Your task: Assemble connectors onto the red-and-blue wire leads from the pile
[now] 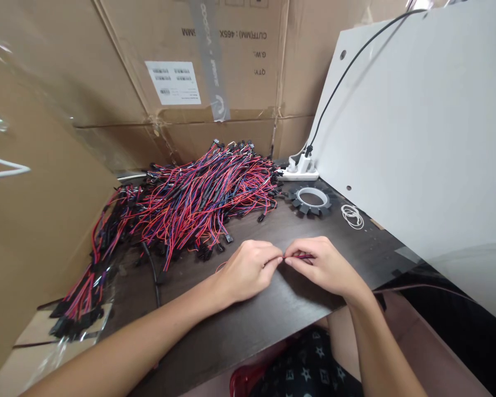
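My left hand (250,271) and my right hand (324,266) meet fingertip to fingertip over the dark table (273,314). Both are closed in a pinch on a thin wire harness (303,256), whose red and dark strands run inside my right fingers. A thin orange-red wire (221,266) shows behind my left wrist. What sits exactly between the fingertips is too small to make out. Beyond my left hand lies a big heap of red, blue and black wire harnesses (202,193) with black connectors.
A roll with dark tape pieces stuck around its rim (312,199) lies behind my right hand. A coiled white cable (352,217) and a white power strip (300,174) are nearby. Bundled harnesses (85,298) lie left. Cardboard boxes (240,60) and a white panel (417,121) enclose the table.
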Demonstrator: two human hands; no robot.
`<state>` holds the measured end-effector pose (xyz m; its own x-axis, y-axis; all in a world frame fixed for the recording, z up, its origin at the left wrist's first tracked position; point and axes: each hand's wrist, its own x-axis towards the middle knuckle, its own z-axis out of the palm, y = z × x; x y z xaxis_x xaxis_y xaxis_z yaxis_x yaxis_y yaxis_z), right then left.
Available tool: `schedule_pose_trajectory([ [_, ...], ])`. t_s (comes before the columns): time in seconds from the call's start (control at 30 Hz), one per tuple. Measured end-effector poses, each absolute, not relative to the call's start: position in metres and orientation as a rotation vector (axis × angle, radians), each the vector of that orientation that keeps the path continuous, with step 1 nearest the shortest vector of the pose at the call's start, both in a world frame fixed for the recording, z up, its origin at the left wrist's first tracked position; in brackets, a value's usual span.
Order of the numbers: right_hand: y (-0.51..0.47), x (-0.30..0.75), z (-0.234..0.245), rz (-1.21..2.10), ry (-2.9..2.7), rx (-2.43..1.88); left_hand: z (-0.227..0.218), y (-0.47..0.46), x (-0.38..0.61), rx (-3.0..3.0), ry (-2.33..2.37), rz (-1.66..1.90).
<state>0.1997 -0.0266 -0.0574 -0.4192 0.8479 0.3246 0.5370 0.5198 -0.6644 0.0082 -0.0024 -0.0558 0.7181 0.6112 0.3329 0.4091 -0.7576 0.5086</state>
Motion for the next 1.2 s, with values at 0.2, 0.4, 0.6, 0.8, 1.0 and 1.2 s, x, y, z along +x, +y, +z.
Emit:
schedule_pose_trajectory([
  [0.2, -0.027, 0.194, -0.057, 0.696, -2.120, -1.189, -0.064, -0.001, 0.010, 2.506, 0.807, 0.679],
  [0.4, -0.018, 0.227, -0.051, 0.576, -2.089, -1.239, -0.066, 0.000, 0.010, 2.525, 0.806, 0.664],
  [0.6, 0.029, 0.300, -0.063, -0.047, -2.090, -1.452, -0.069, 0.001, 0.010, 2.532, 0.787, 0.701],
  [0.8, 0.051, 0.308, -0.070, -0.135, -2.273, -1.346, -0.069, 0.003, 0.010, 2.506, 0.778, 0.729],
  [1.0, 0.054, 0.302, -0.071, -0.149, -2.260, -1.353, -0.067, 0.005, 0.010, 2.469, 0.765, 0.736],
  [1.2, 0.062, 0.301, -0.063, -0.012, -2.151, -1.481, -0.066, 0.004, 0.010, 2.486, 0.758, 0.724],
])
